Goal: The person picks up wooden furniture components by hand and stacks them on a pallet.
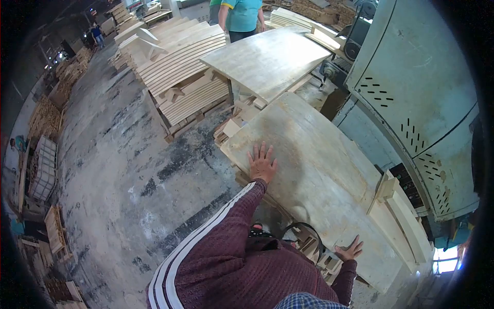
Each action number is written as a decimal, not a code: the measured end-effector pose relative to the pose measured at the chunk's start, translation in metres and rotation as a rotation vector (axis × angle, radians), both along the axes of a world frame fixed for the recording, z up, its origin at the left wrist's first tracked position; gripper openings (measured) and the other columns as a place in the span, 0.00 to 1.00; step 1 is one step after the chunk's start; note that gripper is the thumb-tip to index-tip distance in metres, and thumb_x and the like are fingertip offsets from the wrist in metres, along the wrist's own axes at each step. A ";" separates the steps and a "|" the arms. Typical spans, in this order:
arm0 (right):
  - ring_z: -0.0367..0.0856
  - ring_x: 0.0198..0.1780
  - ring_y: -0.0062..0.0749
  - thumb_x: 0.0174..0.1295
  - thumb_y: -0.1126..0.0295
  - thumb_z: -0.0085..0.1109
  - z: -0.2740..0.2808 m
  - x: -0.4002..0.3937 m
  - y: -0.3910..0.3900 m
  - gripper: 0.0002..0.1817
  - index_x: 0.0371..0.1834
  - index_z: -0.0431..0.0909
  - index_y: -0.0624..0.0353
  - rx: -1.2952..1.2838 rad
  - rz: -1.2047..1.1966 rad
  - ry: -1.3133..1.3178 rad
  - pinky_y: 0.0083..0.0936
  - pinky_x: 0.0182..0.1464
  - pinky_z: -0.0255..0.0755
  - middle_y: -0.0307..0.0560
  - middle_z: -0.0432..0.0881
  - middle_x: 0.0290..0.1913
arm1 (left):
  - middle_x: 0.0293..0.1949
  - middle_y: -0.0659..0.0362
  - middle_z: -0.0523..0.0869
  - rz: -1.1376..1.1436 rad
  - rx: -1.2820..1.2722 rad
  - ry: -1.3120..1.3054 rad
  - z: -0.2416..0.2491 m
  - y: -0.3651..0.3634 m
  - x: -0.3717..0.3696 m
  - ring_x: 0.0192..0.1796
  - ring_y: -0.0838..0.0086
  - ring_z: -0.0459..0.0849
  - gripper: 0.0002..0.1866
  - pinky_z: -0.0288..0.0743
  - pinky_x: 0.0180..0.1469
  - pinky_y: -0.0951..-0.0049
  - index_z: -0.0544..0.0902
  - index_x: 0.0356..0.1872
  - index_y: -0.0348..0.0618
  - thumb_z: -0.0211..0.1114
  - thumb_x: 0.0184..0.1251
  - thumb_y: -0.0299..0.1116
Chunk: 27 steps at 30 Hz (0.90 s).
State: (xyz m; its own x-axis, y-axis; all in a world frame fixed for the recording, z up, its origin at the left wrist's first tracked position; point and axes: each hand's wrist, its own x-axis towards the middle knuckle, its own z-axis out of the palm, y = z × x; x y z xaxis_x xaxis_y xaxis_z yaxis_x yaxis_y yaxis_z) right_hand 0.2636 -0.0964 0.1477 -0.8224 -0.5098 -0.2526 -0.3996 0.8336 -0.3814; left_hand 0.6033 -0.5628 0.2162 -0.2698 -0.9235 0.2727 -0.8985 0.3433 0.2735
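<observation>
My left hand (262, 166) lies flat with spread fingers on the worn, pale work table (319, 159), close to its left edge. Further down on the right, my right hand (350, 251) rests on the same surface near the edge by my body, fingers apart and nothing in them. To the right of that hand, pale wooden pieces (399, 221) lie along the table's far side. Under the near edge, partly hidden by my body, wood offcuts (309, 242) and a dark curved strap or hose (314, 232) show.
A large green-grey machine cabinet (411, 92) stands along the right. Ahead is a second table (267, 56), with a person in a teal shirt (242, 15) behind it. Stacked slats (180, 56) sit at upper left. Stained concrete floor (118, 170) stretches left, past a white cage container (43, 167).
</observation>
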 end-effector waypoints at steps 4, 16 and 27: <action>0.19 0.77 0.68 0.15 0.35 0.81 0.025 0.009 -0.009 0.82 0.78 0.31 0.21 0.114 -0.060 -0.107 0.85 0.63 0.33 0.47 0.21 0.81 | 0.76 0.58 0.57 0.002 -0.003 -0.010 0.005 0.002 0.001 0.77 0.55 0.52 0.32 0.40 0.75 0.40 0.63 0.73 0.60 0.54 0.69 0.52; 0.19 0.81 0.48 0.17 0.24 0.72 0.071 0.034 -0.027 0.84 0.80 0.30 0.37 0.139 -0.041 -0.164 0.49 0.74 0.10 0.66 0.25 0.79 | 0.77 0.58 0.54 -0.008 0.036 -0.009 0.000 -0.001 -0.001 0.78 0.55 0.49 0.32 0.38 0.75 0.40 0.63 0.73 0.59 0.53 0.70 0.53; 0.19 0.80 0.54 0.16 0.25 0.74 0.040 0.016 -0.016 0.85 0.80 0.29 0.36 0.112 -0.014 -0.102 0.51 0.75 0.13 0.68 0.25 0.78 | 0.77 0.58 0.54 -0.002 0.039 -0.032 0.001 -0.001 -0.001 0.78 0.55 0.49 0.32 0.39 0.75 0.40 0.62 0.74 0.60 0.53 0.70 0.53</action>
